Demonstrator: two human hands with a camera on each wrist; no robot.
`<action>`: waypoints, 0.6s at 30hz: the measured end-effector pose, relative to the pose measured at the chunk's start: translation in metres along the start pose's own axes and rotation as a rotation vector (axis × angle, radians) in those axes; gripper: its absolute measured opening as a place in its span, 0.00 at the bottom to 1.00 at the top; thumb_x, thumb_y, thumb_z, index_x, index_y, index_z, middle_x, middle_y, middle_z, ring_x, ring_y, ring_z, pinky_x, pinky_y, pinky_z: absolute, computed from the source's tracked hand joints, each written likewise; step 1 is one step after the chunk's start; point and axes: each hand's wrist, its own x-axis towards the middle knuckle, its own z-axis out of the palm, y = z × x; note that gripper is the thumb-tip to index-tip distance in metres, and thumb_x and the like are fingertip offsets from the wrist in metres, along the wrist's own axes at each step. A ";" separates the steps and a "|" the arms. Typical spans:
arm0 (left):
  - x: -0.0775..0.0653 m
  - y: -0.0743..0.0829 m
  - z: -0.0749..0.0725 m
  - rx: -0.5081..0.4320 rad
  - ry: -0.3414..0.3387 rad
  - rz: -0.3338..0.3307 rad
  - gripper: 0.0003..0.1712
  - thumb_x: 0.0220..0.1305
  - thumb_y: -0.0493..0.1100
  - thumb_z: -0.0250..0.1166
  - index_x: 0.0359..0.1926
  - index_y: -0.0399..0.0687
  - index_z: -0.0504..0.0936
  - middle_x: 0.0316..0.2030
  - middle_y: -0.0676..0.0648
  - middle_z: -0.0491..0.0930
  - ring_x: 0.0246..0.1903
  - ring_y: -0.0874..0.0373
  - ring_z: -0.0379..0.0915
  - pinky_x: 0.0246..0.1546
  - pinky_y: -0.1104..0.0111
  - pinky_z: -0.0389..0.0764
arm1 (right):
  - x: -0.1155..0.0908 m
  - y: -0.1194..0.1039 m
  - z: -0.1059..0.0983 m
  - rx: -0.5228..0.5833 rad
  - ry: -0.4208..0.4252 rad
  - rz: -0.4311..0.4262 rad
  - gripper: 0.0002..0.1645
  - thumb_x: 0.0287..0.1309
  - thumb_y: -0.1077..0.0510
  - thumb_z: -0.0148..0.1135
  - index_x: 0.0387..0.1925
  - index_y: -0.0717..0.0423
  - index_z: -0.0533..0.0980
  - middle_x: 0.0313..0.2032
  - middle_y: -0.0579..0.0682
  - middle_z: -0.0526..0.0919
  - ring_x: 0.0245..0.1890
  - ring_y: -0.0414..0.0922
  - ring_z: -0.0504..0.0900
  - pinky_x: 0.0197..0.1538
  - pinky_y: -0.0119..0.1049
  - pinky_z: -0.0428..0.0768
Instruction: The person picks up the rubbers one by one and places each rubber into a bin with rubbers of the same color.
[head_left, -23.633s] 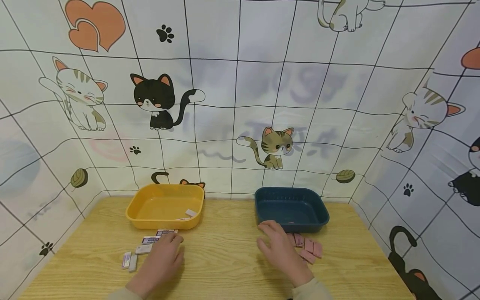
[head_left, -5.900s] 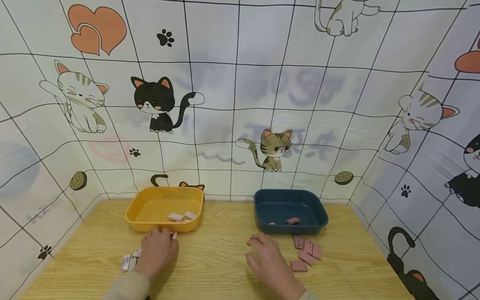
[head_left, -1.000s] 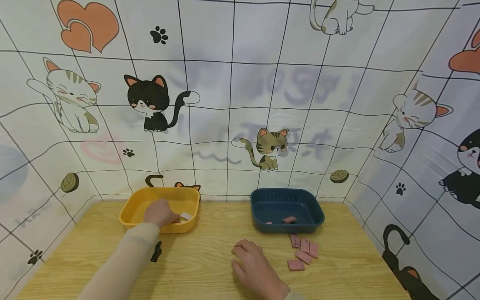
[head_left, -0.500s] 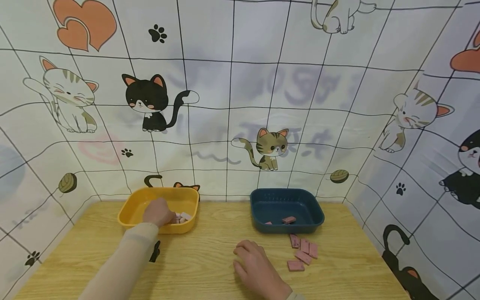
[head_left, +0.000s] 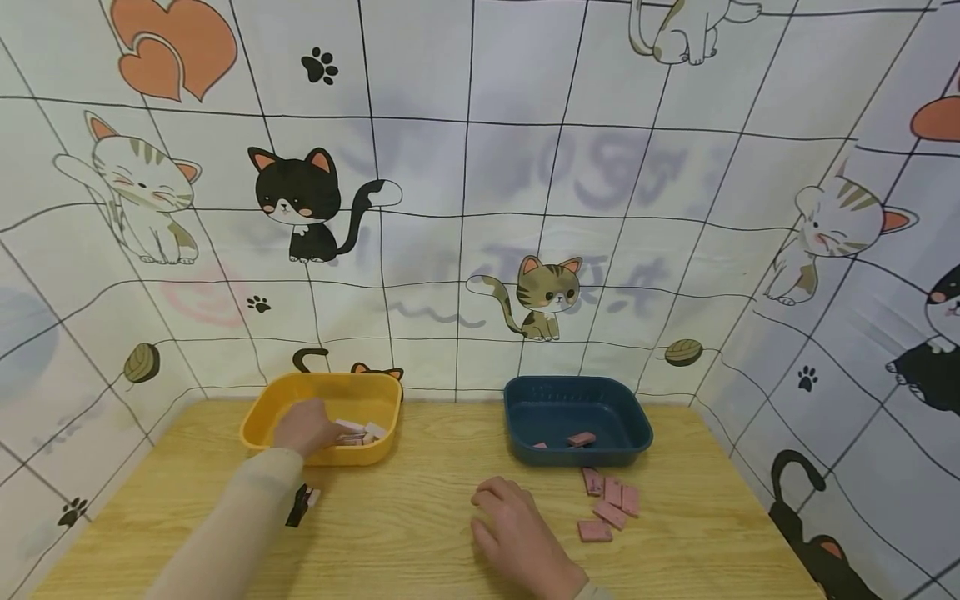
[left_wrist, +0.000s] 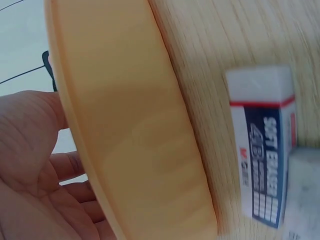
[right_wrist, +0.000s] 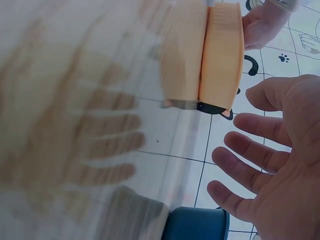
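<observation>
My left hand [head_left: 306, 427] reaches into the yellow tray [head_left: 262, 446], beside several white erasers [head_left: 375, 431]. In the left wrist view, the wall of the tray hides its fingertips; thumb and fingers look spread apart, with no held thing visible. On the table outside that wall lie a white eraser in a blue-and-white sleeve [left_wrist: 262, 160] and a pale second eraser [left_wrist: 304, 195]. Low over the table's middle, my right hand [head_left: 517, 533] has relaxed fingers and holds nothing. Several pink blocks [head_left: 595, 531] lie to its right.
A dark blue tray [head_left: 577, 457] stands at the back right, with a pink block [head_left: 581, 438] and part of another inside. Both trays sit near the cat-patterned wall cloth [head_left: 427, 250]. A small black item [head_left: 297, 506] shows beside the left forearm.
Several seconds ago my left hand was at the white erasers before the yellow tray. It then went into the tray and has now drawn slightly left, uncovering more erasers. My right hand barely moved lately.
</observation>
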 end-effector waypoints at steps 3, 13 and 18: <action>-0.001 -0.007 -0.001 -0.024 0.011 0.026 0.17 0.60 0.46 0.67 0.24 0.43 0.71 0.21 0.47 0.69 0.23 0.54 0.65 0.26 0.64 0.66 | 0.001 0.000 -0.003 0.009 -0.003 0.015 0.07 0.65 0.62 0.65 0.44 0.57 0.83 0.46 0.47 0.81 0.47 0.44 0.80 0.50 0.47 0.80; -0.007 -0.017 -0.005 -0.029 0.028 0.092 0.13 0.58 0.42 0.62 0.22 0.43 0.69 0.20 0.48 0.66 0.21 0.55 0.63 0.23 0.66 0.62 | 0.004 0.009 -0.011 -0.003 0.019 0.068 0.09 0.61 0.63 0.67 0.44 0.60 0.83 0.47 0.50 0.81 0.48 0.47 0.81 0.50 0.53 0.80; -0.016 -0.012 -0.010 -0.030 0.028 0.121 0.12 0.61 0.42 0.62 0.26 0.41 0.72 0.21 0.46 0.69 0.22 0.54 0.65 0.23 0.66 0.64 | 0.005 0.014 -0.017 -0.003 0.016 0.112 0.09 0.63 0.63 0.65 0.44 0.60 0.83 0.48 0.52 0.82 0.49 0.49 0.82 0.54 0.56 0.79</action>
